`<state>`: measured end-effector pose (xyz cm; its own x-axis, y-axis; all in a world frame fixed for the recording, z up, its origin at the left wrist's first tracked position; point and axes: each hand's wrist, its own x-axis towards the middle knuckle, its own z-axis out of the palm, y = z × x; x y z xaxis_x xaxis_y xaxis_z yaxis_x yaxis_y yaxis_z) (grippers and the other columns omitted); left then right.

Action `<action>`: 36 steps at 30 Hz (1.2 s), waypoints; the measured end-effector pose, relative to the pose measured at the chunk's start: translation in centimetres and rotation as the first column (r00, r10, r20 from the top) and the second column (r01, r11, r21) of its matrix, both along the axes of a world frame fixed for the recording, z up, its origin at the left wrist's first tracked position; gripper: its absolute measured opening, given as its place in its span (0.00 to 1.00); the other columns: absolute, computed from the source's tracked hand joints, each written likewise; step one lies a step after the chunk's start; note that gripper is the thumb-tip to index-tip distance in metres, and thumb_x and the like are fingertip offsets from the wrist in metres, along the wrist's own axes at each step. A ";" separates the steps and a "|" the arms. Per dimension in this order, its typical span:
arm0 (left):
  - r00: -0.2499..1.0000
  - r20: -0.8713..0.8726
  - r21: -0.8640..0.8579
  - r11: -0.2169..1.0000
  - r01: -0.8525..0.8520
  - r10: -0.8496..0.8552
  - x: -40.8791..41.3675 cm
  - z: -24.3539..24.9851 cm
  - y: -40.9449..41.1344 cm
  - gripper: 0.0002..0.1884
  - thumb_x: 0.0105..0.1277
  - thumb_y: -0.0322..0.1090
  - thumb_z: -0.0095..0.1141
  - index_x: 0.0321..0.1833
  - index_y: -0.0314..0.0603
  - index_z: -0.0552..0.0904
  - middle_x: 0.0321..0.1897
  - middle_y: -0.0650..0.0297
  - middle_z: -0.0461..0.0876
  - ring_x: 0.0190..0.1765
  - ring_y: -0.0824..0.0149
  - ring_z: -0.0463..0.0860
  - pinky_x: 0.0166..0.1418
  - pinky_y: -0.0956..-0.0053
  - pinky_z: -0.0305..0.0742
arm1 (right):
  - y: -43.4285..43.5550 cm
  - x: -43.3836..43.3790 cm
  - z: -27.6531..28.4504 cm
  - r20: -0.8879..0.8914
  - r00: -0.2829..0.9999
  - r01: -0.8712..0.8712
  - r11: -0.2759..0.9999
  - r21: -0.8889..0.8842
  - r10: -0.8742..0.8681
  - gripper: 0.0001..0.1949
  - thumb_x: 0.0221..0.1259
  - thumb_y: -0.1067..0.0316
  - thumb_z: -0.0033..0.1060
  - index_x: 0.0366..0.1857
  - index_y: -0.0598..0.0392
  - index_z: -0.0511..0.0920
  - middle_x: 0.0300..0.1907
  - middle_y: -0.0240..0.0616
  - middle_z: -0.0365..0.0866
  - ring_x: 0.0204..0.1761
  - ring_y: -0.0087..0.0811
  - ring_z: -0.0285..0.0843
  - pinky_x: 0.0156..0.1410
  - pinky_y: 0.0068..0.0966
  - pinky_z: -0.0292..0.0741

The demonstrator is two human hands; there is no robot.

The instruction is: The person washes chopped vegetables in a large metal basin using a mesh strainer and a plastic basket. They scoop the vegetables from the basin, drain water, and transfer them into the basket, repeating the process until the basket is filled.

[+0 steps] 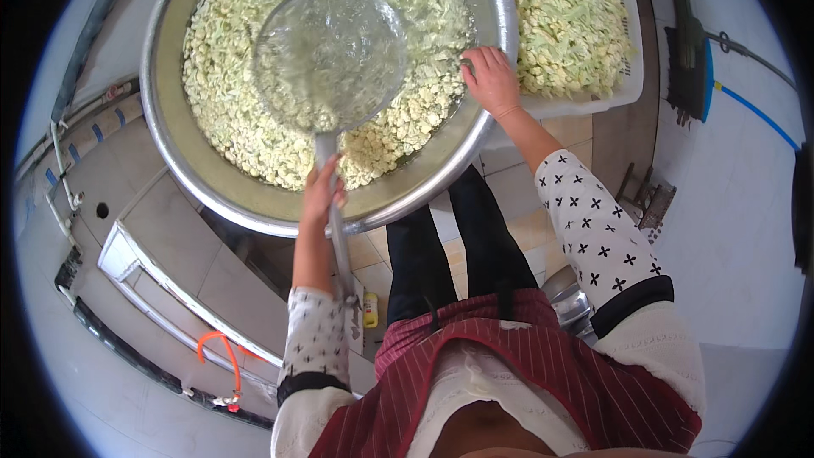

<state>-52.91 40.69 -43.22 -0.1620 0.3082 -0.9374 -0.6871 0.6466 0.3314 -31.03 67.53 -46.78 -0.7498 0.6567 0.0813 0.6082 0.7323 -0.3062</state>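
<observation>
A wide metal basin (166,127) in front of me holds water and many small cauliflower florets (216,133). My left hand (323,189) is closed around the handle of a large round mesh strainer (331,57). The strainer's head is over the middle of the basin, blurred, with some florets at its near edge; whether it is under the water I cannot tell. At the basin's right inner side, my right hand (493,81) has curled fingers beside the rim; a small dark thing shows at the fingertips, and whether it is held is unclear.
Right of the basin stands a white plastic crate (631,76) full of cut cauliflower (566,19). A brush head (690,63) is at the far right. Lower left are a white metal frame (191,318) and an orange hose (219,336). A yellow bottle (370,310) stands on the tiled floor.
</observation>
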 end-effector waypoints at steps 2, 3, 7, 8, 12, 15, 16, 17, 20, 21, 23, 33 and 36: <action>0.969 -0.241 -0.073 0.997 0.034 -0.051 -2.0 1.8 -4.5 0.16 0.64 0.45 0.49 0.47 0.42 0.72 0.13 0.68 0.65 0.11 0.77 0.63 0.12 0.81 0.57 | -0.3 -0.2 0.0 -0.006 1.000 -0.003 1.000 0.002 0.003 0.09 0.52 0.67 0.55 0.37 0.53 0.71 0.35 0.37 0.73 0.42 0.36 0.70 0.50 0.30 0.68; 0.934 -0.346 -0.153 0.988 0.033 -0.085 -2.6 3.2 -5.2 0.14 0.66 0.46 0.46 0.39 0.40 0.71 0.13 0.68 0.65 0.10 0.77 0.63 0.11 0.82 0.59 | -0.3 -0.2 -0.2 -0.012 1.000 -0.002 1.000 0.003 0.002 0.09 0.52 0.67 0.55 0.37 0.52 0.71 0.35 0.36 0.73 0.42 0.36 0.70 0.50 0.30 0.68; 0.849 -0.495 -0.209 0.974 0.090 -0.185 -2.5 5.3 -5.4 0.15 0.66 0.45 0.46 0.38 0.38 0.66 0.12 0.67 0.65 0.09 0.74 0.64 0.10 0.80 0.63 | -0.2 -0.2 -0.3 0.001 1.000 -0.005 1.000 -0.013 0.006 0.09 0.51 0.66 0.56 0.36 0.52 0.71 0.34 0.36 0.72 0.42 0.36 0.70 0.50 0.29 0.68; 0.865 -0.462 -0.263 0.962 0.077 -0.195 -1.4 5.2 -5.3 0.15 0.66 0.45 0.46 0.39 0.38 0.66 0.12 0.67 0.65 0.09 0.74 0.65 0.10 0.79 0.63 | -0.3 -0.3 -0.1 0.000 1.000 -0.002 1.000 -0.016 0.002 0.09 0.51 0.66 0.56 0.36 0.51 0.71 0.34 0.36 0.72 0.42 0.36 0.70 0.50 0.29 0.68; 0.978 -0.207 -0.211 0.977 -0.009 -0.036 5.2 3.8 -3.9 0.13 0.65 0.43 0.47 0.41 0.42 0.65 0.13 0.67 0.63 0.10 0.75 0.63 0.10 0.78 0.62 | -0.1 -0.3 -0.3 -0.018 1.000 -0.006 0.999 0.049 0.007 0.08 0.52 0.65 0.54 0.34 0.51 0.71 0.32 0.34 0.71 0.40 0.32 0.69 0.48 0.28 0.67; 0.994 0.058 -0.143 0.986 -0.082 0.092 8.3 3.5 0.0 0.12 0.64 0.39 0.49 0.44 0.43 0.66 0.14 0.68 0.62 0.12 0.75 0.62 0.11 0.78 0.61 | -0.2 -0.4 0.1 -0.041 0.999 0.009 1.000 0.025 -0.008 0.07 0.51 0.67 0.54 0.33 0.51 0.71 0.32 0.34 0.72 0.40 0.33 0.69 0.48 0.28 0.68; 0.988 0.115 -0.086 0.992 -0.094 0.104 9.0 2.6 1.2 0.11 0.64 0.38 0.50 0.42 0.42 0.67 0.14 0.67 0.63 0.11 0.75 0.62 0.12 0.78 0.60 | -0.2 -0.5 0.1 -0.053 0.999 0.007 1.000 0.011 -0.006 0.06 0.51 0.67 0.54 0.33 0.51 0.71 0.32 0.34 0.72 0.39 0.33 0.69 0.47 0.28 0.68; 0.990 0.122 -0.041 0.997 -0.071 0.075 9.3 1.9 2.5 0.11 0.63 0.36 0.51 0.42 0.41 0.67 0.14 0.67 0.63 0.11 0.75 0.62 0.12 0.77 0.61 | -0.3 -0.5 0.0 -0.052 0.999 0.009 1.000 0.014 -0.008 0.06 0.51 0.68 0.53 0.33 0.52 0.71 0.32 0.35 0.72 0.39 0.33 0.69 0.47 0.28 0.68; 0.942 0.319 0.104 0.985 -0.139 0.100 8.7 -1.5 6.8 0.10 0.63 0.36 0.51 0.43 0.43 0.69 0.12 0.72 0.60 0.11 0.76 0.60 0.13 0.79 0.60 | -0.1 -0.5 -0.2 -0.062 0.998 0.014 1.000 0.005 -0.013 0.06 0.52 0.69 0.52 0.34 0.52 0.71 0.33 0.36 0.71 0.40 0.35 0.69 0.47 0.29 0.68; 0.916 0.386 0.168 0.968 -0.185 0.108 8.2 -2.9 7.9 0.09 0.63 0.36 0.50 0.44 0.44 0.69 0.12 0.74 0.60 0.11 0.78 0.59 0.13 0.81 0.57 | -0.2 -0.5 0.0 -0.071 0.997 0.014 1.000 -0.013 -0.015 0.06 0.53 0.69 0.52 0.35 0.52 0.71 0.34 0.36 0.71 0.40 0.35 0.69 0.48 0.29 0.68; 0.870 0.473 0.214 0.940 -0.267 0.139 7.1 -4.6 10.3 0.09 0.64 0.34 0.49 0.45 0.44 0.69 0.13 0.74 0.60 0.12 0.80 0.58 0.13 0.82 0.54 | -0.1 -0.3 -0.2 -0.098 0.995 0.018 0.999 -0.030 -0.021 0.06 0.53 0.71 0.50 0.36 0.52 0.70 0.35 0.37 0.70 0.42 0.37 0.69 0.49 0.30 0.67; 0.894 0.404 0.384 0.850 -0.360 0.196 3.9 -4.7 12.6 0.10 0.62 0.27 0.47 0.46 0.42 0.69 0.13 0.73 0.61 0.11 0.81 0.57 0.12 0.83 0.54 | 0.1 0.1 -0.2 -0.084 0.996 0.001 0.998 -0.068 -0.007 0.07 0.53 0.72 0.50 0.36 0.53 0.69 0.35 0.38 0.70 0.42 0.38 0.68 0.50 0.30 0.67; 0.928 0.318 0.354 0.884 -0.305 0.193 3.7 -3.0 10.4 0.10 0.61 0.27 0.47 0.45 0.42 0.69 0.13 0.73 0.60 0.10 0.80 0.57 0.12 0.83 0.54 | 0.2 0.0 -0.6 -0.096 0.995 -0.006 0.998 -0.067 -0.001 0.07 0.53 0.71 0.50 0.36 0.53 0.69 0.35 0.38 0.70 0.41 0.38 0.68 0.50 0.30 0.66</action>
<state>-49.24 51.12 -46.26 -0.0447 0.6405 -0.7666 -0.9056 0.2980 0.3018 -31.04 67.72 -47.38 -0.7423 0.6611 0.1092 0.5716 0.7098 -0.4117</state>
